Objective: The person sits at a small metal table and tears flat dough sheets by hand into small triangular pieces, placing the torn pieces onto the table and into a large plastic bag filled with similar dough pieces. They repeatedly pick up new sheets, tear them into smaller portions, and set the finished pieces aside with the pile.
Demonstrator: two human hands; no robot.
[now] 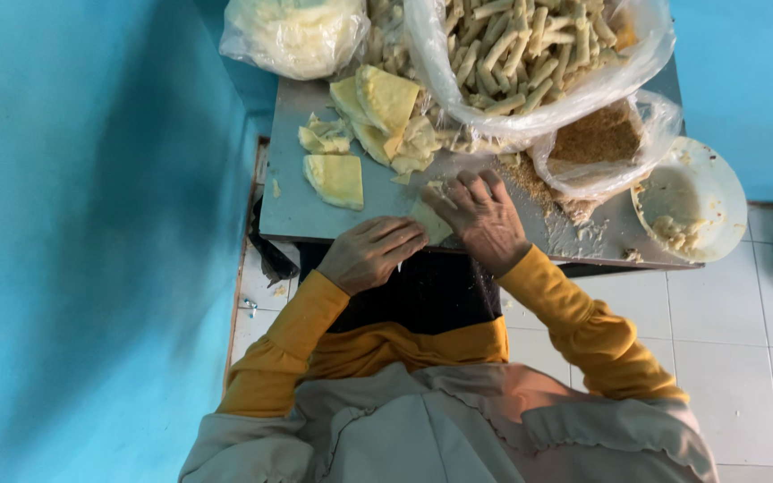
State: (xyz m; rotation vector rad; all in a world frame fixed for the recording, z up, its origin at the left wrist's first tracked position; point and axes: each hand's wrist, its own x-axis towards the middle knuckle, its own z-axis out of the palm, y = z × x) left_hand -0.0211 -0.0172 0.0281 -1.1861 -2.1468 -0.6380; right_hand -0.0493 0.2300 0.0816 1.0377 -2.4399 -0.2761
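Observation:
At the near edge of a small metal table [293, 210], both my hands press on one pale yellow dough piece [429, 219]. My left hand [369, 252] lies with curled fingers on its near side. My right hand [483, 219] is spread flat over its far side, fingers pointing away from me. Most of the piece is hidden under the hands. My sleeves are mustard yellow.
More yellow dough sheets [337, 179] and a stack [378, 103] lie on the table's left. A clear bag of rolled sticks [530, 54], a bag of brown crumbs [597, 139], a white bowl [704, 183] and another bag [293, 31] crowd the far side. Blue walls stand left and right.

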